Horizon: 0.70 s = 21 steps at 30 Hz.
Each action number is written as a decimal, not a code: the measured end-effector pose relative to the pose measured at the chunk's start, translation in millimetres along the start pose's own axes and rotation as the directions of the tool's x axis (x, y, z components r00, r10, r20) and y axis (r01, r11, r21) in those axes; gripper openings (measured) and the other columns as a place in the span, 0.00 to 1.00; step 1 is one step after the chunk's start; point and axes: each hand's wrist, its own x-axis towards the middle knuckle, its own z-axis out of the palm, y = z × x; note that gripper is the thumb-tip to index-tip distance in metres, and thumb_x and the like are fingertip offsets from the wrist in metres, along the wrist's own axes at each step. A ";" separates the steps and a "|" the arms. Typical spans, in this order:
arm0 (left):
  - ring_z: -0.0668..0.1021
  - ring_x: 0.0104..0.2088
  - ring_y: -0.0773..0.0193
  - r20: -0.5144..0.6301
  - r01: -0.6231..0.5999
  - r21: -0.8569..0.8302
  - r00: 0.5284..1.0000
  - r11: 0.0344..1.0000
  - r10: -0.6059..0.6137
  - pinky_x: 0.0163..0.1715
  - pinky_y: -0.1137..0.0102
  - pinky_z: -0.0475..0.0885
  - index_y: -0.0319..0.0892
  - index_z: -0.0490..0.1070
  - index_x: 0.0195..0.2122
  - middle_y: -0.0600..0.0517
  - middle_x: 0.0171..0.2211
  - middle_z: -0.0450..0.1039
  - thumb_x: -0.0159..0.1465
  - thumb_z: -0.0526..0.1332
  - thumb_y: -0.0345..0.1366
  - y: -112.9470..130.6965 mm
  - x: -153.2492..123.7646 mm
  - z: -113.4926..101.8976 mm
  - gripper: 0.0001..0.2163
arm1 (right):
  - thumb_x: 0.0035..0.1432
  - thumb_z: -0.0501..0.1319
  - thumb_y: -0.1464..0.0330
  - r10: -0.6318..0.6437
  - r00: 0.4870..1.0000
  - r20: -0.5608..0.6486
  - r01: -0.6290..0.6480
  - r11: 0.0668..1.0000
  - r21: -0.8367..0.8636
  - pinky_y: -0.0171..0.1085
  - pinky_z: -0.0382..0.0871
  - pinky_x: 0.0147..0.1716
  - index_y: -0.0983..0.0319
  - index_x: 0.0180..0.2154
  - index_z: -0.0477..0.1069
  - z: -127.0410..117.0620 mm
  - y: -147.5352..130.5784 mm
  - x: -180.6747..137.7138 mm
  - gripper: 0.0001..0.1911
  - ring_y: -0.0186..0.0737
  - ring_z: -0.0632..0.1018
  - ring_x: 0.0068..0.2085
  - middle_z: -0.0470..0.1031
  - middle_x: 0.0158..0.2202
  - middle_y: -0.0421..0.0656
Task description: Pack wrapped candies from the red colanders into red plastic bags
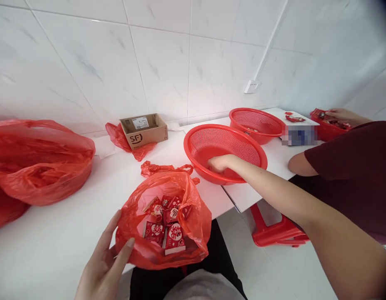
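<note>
A red plastic bag (193, 216) stands open at the table's near edge, with several small red boxes (168, 227) inside. My left hand (105, 262) holds the bag's left rim between thumb and stretched fingers. My right hand (220, 163) reaches across into the nearer red mesh basket (211, 137). Its fingers are curled down at the basket's bottom, and what they close on is hidden.
A second red basket (258, 121) sits behind the first. A large filled red bag (39, 162) lies at the left, and an open cardboard box (144, 130) stands by the tiled wall. A person in a dark red shirt (352, 166) works at the right, one hand (339, 114) in a red tray. A red stool (274, 233) stands below.
</note>
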 end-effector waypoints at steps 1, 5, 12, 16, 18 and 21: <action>0.70 0.59 0.48 0.002 0.000 0.009 1.000 1.000 0.000 0.47 0.67 0.77 0.60 0.58 0.63 0.57 0.64 0.62 0.55 0.66 0.50 -2.6 1.5 -2.2 0.34 | 0.47 0.68 0.70 0.004 1.000 -0.005 -0.004 1.000 -0.024 0.44 0.71 0.37 0.61 0.28 0.75 -5.9 -2.0 -5.6 0.04 0.48 0.79 0.36 0.77 0.32 0.47; 0.72 0.57 0.49 -0.027 -0.010 -0.059 1.000 0.998 0.008 0.47 0.66 0.77 0.62 0.53 0.65 0.55 0.67 0.56 0.56 0.67 0.47 -3.2 2.9 1.5 0.37 | 0.60 0.57 0.64 -0.240 0.918 -0.316 0.294 0.946 0.134 0.37 0.70 0.38 0.57 0.42 0.72 -4.0 -29.9 -54.1 0.09 0.40 0.77 0.42 0.76 0.43 0.44; 0.76 0.53 0.54 -0.064 0.002 -0.105 0.998 0.994 -0.009 0.42 0.69 0.78 0.56 0.47 0.67 0.48 0.62 0.63 0.59 0.64 0.46 3.2 1.7 13.4 0.37 | 0.55 0.58 0.44 -0.413 0.909 -0.055 0.415 0.909 0.036 0.43 0.67 0.31 0.40 0.59 0.62 96.9 -70.3 -127.7 0.31 0.44 0.74 0.28 0.73 0.25 0.38; 0.80 0.39 0.57 -0.016 0.015 0.016 1.000 1.000 -0.015 0.35 0.70 0.76 0.44 0.69 0.51 0.49 0.40 0.78 0.57 0.63 0.52 -20.0 -6.1 -0.9 0.25 | 0.56 0.60 0.49 -0.308 0.915 -0.260 0.318 0.948 -0.003 0.42 0.60 0.25 0.46 0.40 0.75 144.3 -40.9 -107.0 0.14 0.45 0.71 0.24 0.71 0.22 0.41; 0.76 0.24 0.62 0.004 0.048 0.090 0.999 0.995 -0.049 0.26 0.72 0.72 0.42 0.73 0.38 0.55 0.23 0.74 0.54 0.64 0.55 -33.3 -11.7 -8.7 0.21 | 0.58 0.60 0.53 -0.274 0.887 -0.372 0.333 0.937 0.104 0.40 0.55 0.22 0.51 0.30 0.73 156.3 -26.1 -98.1 0.11 0.40 0.65 0.20 0.66 0.19 0.40; 0.69 0.19 0.66 -0.033 0.055 0.119 0.998 0.991 -0.052 0.22 0.72 0.67 0.42 0.71 0.32 0.58 0.18 0.68 0.53 0.64 0.56 -37.8 -11.3 -22.4 0.20 | 0.61 0.58 0.57 -0.275 0.898 -0.345 0.391 0.857 0.335 0.38 0.52 0.21 0.56 0.23 0.66 151.7 -19.1 -96.2 0.17 0.36 0.62 0.20 0.61 0.19 0.39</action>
